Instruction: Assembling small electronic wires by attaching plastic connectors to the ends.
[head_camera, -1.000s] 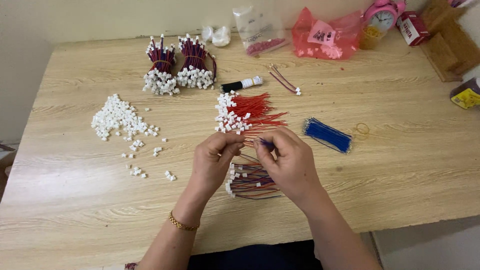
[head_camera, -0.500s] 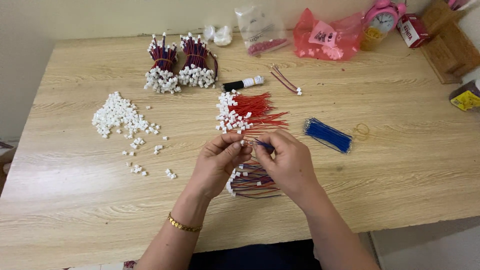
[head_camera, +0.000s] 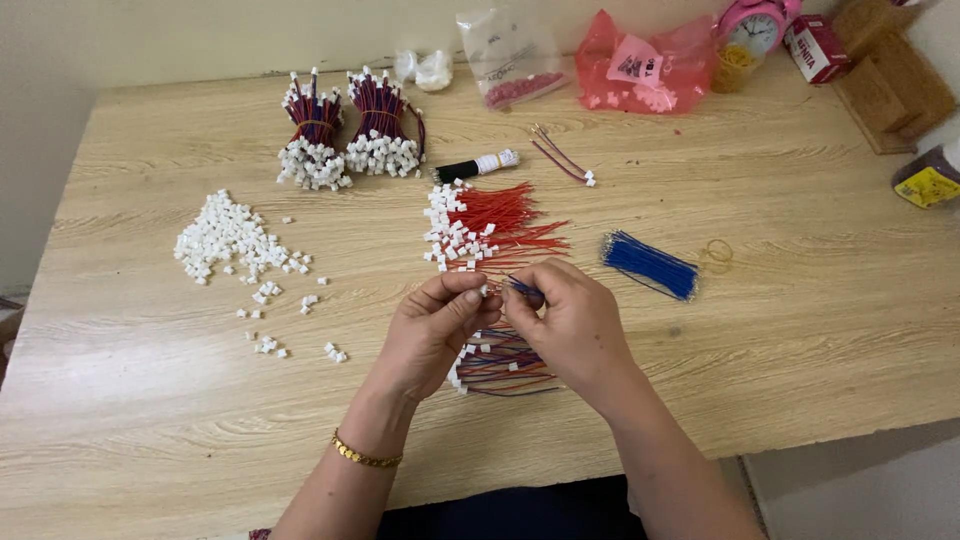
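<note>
Connector: I see a small white connector pinched at the fingertips of the left hand, near table centre, just above the finished pile.
Blue wire: a short blue wire is gripped between thumb and finger of the right hand, its tip meeting the connector.
Hands: both closed in a fine pinch, fingertips almost touching each other; a gold bracelet sits on the left wrist.
Under the hands: a loose pile of mixed red and blue wired pieces lies at 6 o'clock of the connector, partly hidden by the right hand.
12 o'clock: red wires with white plugs are fanned out just beyond the fingertips; farther on lies a black and white spool.
3 o'clock: a bunch of loose blue wires, apart from the right hand.
9 to 10 o'clock: a heap of loose white connectors, with strays scattered toward the near edge.
11 o'clock, far: two tied bundles of finished wires standing on their plug ends.
Far edge: a clear bag, a red bag and a pink clock.
Surface: a pale wooden table.
</note>
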